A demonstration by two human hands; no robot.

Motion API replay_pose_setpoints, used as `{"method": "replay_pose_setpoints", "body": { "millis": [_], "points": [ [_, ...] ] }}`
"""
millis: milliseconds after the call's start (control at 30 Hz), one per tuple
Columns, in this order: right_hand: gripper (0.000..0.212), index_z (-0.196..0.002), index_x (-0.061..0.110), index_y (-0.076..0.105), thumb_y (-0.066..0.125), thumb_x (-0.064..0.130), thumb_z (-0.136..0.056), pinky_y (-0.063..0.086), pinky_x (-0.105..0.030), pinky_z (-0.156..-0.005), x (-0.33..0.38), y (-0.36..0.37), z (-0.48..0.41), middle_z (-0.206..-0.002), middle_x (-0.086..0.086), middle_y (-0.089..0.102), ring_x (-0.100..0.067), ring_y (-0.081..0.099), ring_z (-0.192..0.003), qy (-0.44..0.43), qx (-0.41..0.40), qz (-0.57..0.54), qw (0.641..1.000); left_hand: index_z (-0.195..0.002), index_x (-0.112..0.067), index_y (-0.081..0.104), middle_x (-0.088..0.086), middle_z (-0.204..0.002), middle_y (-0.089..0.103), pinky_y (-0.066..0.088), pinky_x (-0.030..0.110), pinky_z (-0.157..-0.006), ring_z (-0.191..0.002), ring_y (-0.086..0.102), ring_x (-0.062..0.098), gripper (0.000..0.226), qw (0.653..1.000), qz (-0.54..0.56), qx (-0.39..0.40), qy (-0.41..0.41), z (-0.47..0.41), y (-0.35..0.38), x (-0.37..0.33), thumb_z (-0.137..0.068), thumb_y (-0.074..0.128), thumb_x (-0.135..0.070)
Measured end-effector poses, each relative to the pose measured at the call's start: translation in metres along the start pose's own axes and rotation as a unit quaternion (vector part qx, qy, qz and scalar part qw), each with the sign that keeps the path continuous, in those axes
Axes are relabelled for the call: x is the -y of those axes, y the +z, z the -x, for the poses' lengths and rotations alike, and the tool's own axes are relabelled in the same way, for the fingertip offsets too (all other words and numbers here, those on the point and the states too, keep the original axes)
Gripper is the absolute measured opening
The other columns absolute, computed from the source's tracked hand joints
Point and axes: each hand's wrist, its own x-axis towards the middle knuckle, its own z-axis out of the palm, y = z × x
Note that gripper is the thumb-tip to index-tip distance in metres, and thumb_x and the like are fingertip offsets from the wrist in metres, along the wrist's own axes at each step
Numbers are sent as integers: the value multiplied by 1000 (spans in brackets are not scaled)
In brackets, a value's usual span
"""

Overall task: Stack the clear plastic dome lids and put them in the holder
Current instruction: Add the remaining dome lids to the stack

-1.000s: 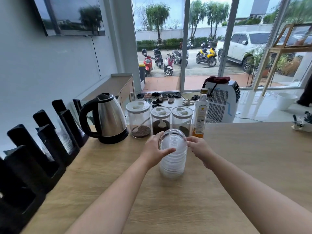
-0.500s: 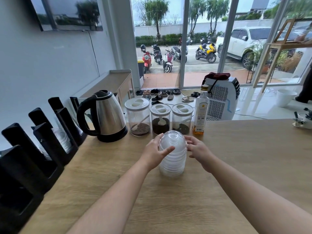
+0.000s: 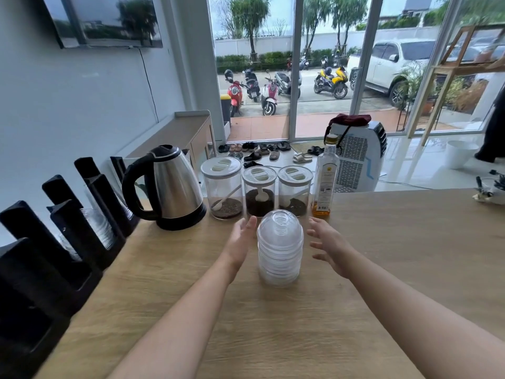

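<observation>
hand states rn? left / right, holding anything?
Left hand: open, fingers straight, beside the lid stack, holding nothing.
Right hand: open, fingers spread, on the stack's other side, holding nothing.

lid stack point(image 3: 279, 248) on the table point(image 3: 396, 269) between your hands; kettle point(image 3: 172, 187), three jars point(image 3: 259, 191), bottle point(image 3: 325, 176) behind; holder point(image 3: 49, 247) left.

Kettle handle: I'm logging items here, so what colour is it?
The kettle handle is black, clearest in the head view.
</observation>
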Motion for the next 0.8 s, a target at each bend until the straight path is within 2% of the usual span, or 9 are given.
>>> {"method": "replay_pose_setpoints", "body": {
  "millis": [67,167,233,300,400,467,533,633,800],
  "points": [
    [63,-143,29,32,40,60,-89,34,-54,-104,-6,-1,-1,-149,-7,37,-34,36,-134,52,10,-30,998,-147,-30,25,2,-151,34,32,48,-109,-136,37,26,76,998,21,1,-67,0,-2,5,-84,30,-72],
    [84,-148,31,24,36,76,-78,25,-59,-108,-17,2,0,-156,-7,25,-33,23,-143,104,47,-49,992,-149,-29,22,8,-152,34,32,47,-107,-136,37,31,91,987,22,25,-160,3,2,12,-75,23,-83],
    [90,-149,30,21,31,80,-76,18,-61,-110,-22,4,0,-159,-4,18,-29,15,-146,117,72,-66,988,-149,-25,24,10,-150,37,30,46,-111,-137,36,31,96,981,19,51,-187,3,8,15,-74,16,-85],
    [91,-149,29,20,28,81,-76,16,-61,-111,-26,7,-1,-159,-2,16,-28,12,-147,121,89,-101,983,-147,-23,30,11,-148,40,27,43,-111,-138,35,28,91,980,17,72,-184,5,14,13,-79,10,-81],
    [84,-146,28,31,28,79,-78,26,-57,-111,-28,14,0,-151,-2,37,-27,36,-136,118,116,-140,976,-143,-25,37,9,-140,50,34,37,-98,-133,40,23,83,980,27,82,-178,7,21,10,-84,9,-76],
    [78,-142,29,36,30,76,-81,31,-54,-109,-30,19,1,-143,-2,46,-23,45,-124,111,128,-140,975,-139,-26,42,6,-138,53,35,38,-100,-130,43,22,82,979,39,80,-181,6,23,12,-83,12,-77],
    [78,-143,28,35,34,75,-81,32,-54,-109,-35,21,-1,-145,-4,44,-24,42,-129,107,125,-140,976,-139,-23,43,6,-143,48,31,42,-109,-135,40,23,80,979,61,73,-183,5,25,13,-85,16,-76],
    [76,-144,28,34,38,72,-82,33,-54,-108,-39,22,-4,-148,-5,39,-25,35,-137,107,113,-150,976,-139,-21,43,7,-145,46,30,46,-113,-136,38,24,76,976,106,54,-181,6,28,16,-86,25,-73],
    [73,-144,29,30,42,67,-83,34,-50,-108,-43,18,-6,-137,-9,48,-27,43,-129,85,109,-156,978,-135,-22,48,6,-139,52,35,46,-109,-130,44,23,76,977,136,23,-164,5,34,22,-82,35,-75]
  ]
}}
